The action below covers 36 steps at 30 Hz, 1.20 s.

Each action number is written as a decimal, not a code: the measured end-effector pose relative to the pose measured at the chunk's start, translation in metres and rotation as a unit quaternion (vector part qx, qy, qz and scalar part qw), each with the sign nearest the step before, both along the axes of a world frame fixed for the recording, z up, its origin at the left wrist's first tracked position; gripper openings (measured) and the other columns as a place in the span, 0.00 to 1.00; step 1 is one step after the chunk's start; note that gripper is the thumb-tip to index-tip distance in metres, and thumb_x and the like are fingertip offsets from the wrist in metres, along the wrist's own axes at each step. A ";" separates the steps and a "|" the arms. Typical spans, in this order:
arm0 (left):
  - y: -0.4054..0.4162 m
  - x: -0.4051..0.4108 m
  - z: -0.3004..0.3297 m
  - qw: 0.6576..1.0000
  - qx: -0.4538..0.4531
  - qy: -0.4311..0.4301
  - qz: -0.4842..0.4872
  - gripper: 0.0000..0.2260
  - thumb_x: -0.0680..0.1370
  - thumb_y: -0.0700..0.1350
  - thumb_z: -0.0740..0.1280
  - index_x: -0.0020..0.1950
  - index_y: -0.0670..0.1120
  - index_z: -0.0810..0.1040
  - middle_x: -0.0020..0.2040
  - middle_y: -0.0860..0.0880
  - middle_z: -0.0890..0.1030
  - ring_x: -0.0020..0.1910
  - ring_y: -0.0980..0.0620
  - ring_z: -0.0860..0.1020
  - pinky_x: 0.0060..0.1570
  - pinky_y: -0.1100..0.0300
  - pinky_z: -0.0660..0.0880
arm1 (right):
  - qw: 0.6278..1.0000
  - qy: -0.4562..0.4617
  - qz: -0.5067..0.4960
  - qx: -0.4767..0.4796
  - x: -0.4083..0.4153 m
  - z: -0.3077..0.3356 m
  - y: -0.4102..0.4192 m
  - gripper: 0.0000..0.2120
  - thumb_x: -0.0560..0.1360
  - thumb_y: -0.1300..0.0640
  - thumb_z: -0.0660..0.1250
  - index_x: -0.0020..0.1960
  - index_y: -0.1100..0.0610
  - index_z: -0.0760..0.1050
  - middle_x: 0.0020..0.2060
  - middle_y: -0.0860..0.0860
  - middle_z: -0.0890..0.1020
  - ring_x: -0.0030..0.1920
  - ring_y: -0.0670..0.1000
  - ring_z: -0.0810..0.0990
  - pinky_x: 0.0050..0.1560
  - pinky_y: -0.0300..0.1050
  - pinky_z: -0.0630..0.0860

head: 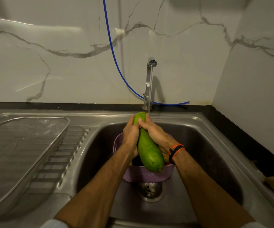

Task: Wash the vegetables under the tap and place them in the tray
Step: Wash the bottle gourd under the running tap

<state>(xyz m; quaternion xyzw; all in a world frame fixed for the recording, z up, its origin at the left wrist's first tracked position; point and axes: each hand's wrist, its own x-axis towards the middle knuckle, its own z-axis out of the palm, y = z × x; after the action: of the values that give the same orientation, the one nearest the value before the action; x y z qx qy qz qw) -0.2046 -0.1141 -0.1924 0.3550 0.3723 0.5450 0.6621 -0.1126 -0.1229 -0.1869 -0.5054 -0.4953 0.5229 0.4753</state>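
A steel sink point(198, 129) is set into a black counter point(231, 116) against a marble wall. Its ribbed drainboard point(64, 162) on the left carries a steel mesh tray point(17, 153). A lilac basket point(143, 176) sits in the basin, just behind the drain point(149, 190). The tap point(148, 83) rises from the back rim.

Both forearms run up from the lower frame, converging at centre. I see my left hand point(130, 132) and right hand point(154, 133) with fingers curled, gripping from opposite sides. Right wrist carries an orange-black band point(175, 153).
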 end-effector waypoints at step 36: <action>-0.015 0.000 0.008 0.998 -0.002 0.047 -0.035 0.19 0.81 0.40 0.64 0.71 0.53 0.74 0.59 0.46 0.82 0.55 0.47 0.82 0.51 0.51 0.81 | 0.998 -0.003 -0.061 0.024 -0.001 -0.001 -0.005 0.42 0.75 0.35 0.63 0.80 0.45 0.44 0.78 0.51 0.58 0.72 0.53 0.67 0.70 0.56 0.68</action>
<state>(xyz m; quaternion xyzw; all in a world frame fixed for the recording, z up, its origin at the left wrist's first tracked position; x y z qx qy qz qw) -0.2051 -0.1292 -0.1843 0.3919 0.3917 0.5034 0.6630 -0.1139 -0.1281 -0.1882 -0.5243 -0.4775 0.4794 0.5170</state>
